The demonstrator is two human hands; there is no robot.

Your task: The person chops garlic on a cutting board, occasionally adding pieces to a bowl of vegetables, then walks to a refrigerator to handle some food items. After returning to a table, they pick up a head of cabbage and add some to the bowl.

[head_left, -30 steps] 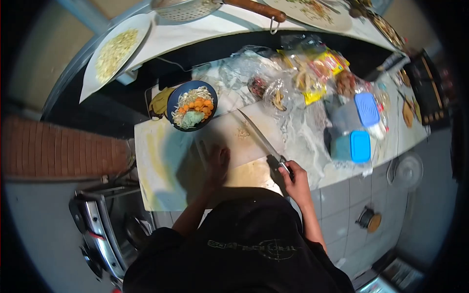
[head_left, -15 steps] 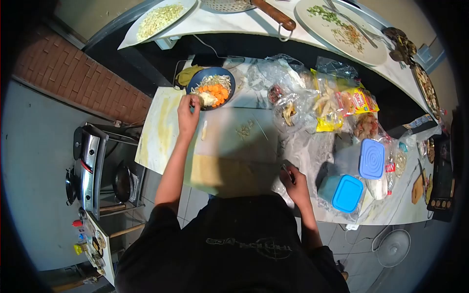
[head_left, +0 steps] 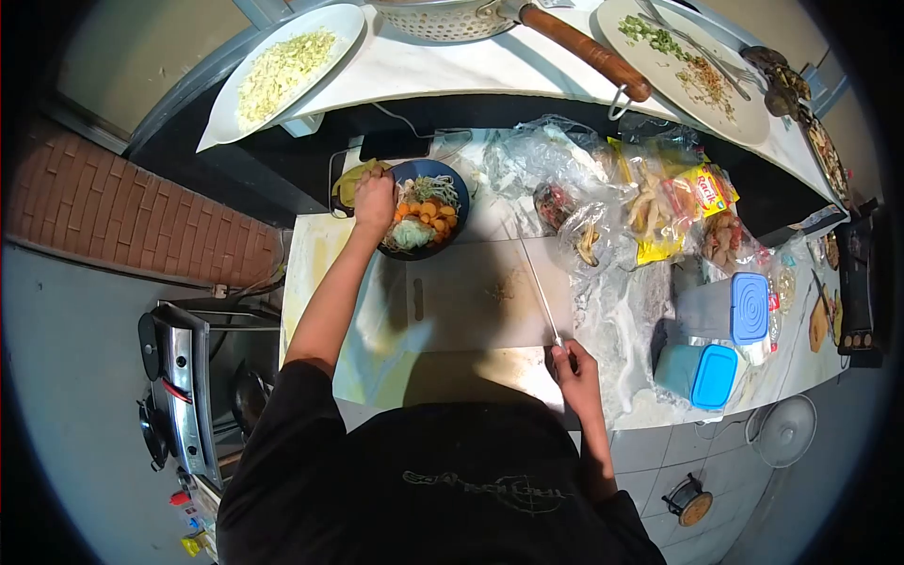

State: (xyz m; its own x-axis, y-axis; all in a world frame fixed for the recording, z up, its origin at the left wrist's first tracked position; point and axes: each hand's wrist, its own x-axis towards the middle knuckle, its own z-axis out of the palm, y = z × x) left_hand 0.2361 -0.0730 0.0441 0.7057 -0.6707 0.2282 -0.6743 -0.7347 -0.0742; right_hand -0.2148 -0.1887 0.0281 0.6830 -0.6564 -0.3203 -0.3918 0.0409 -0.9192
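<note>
The left hand [head_left: 375, 200] sits on the rim of the blue bowl [head_left: 426, 165] of carrot slices and shredded vegetables; I cannot tell whether its fingers grip. The right hand [head_left: 572, 365] has its fingers clamped on the knife [head_left: 539, 287], which lies across the cutting board [head_left: 471, 301].

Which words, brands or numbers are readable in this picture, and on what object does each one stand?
"Rack" (uncertain, blurred): red label on the yellow packet.
Grey print on the black shirt: upside down, unreadable.
No other text can be read.
</note>
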